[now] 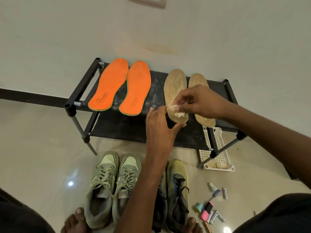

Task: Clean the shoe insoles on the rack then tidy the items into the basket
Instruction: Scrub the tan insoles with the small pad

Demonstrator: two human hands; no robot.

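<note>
Two orange insoles [109, 84] [137, 88] lie side by side on the left of the black rack's [80, 98] top shelf. Two tan insoles [175, 81] [204, 117] lie on its right. Above the heel of the left tan insole, my right hand [200, 101] pinches a crumpled white wipe [175, 110]. My left hand [159, 126] pinches the wipe's left edge with its fingertips, thumb spread below. The white slotted basket [218, 148] sits on the floor under the rack's right end, with pale items in it.
Two pairs of sneakers [107, 185] [176, 190] stand on the tiled floor in front of the rack, by my bare feet. Small items lie scattered at the right: a little bottle [212, 186], batteries [224, 193], a pink object [207, 211]. A wall stands behind the rack.
</note>
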